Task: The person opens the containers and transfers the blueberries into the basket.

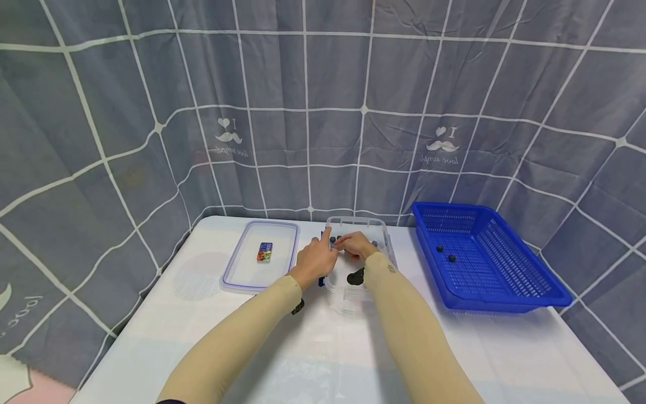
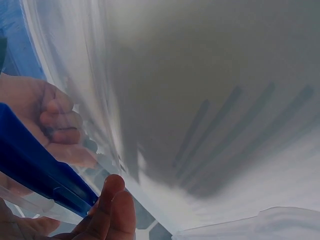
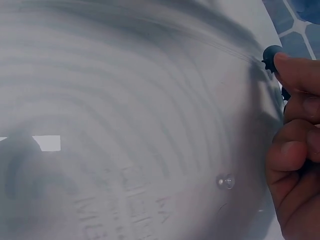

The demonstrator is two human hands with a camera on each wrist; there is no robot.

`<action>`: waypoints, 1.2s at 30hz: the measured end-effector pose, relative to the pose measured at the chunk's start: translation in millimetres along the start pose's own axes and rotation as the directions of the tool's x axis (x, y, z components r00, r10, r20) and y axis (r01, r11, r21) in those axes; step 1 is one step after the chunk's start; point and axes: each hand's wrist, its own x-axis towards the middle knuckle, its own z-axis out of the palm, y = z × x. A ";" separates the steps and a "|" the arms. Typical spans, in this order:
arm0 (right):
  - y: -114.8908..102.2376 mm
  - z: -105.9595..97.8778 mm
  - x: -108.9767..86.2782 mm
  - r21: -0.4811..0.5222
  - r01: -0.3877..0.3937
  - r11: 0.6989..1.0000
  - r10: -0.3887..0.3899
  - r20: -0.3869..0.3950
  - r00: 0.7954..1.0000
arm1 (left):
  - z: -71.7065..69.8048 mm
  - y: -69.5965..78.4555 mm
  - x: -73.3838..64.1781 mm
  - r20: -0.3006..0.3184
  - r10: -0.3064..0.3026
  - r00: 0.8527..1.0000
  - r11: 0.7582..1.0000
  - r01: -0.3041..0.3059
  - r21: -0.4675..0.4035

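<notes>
As we look over the bench [image 1: 298, 359], a clear box [image 1: 339, 276] stands at its far middle, holding several dark berries [image 1: 374, 243]. We see the right hand [image 1: 357, 244] pinching one dark berry [image 3: 273, 56]; the left hand [image 1: 317, 258] touches the left wall beside a blue latch [image 2: 45, 170], though from this dim view we can't fairly tell whether it grips. To the left lies a lid [image 1: 246, 275] bearing a printed label [image 1: 264, 252]; to the right, a blue basket [image 1: 510, 304] holds two berries [image 1: 452, 258].
</notes>
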 end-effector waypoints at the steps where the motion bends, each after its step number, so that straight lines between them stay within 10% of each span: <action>1: 0.2 -0.3 -0.9 0.002 0.005 1.000 -0.005 0.003 1.000 | 0.4 0.0 0.1 -0.001 -0.002 1.000 1.000 0.002 0.001; 36: -45.2 -62.2 -30.0 -0.040 0.218 0.975 -0.212 0.129 0.969 | -2.9 3.6 -0.2 0.035 -0.040 0.999 0.999 0.040 0.017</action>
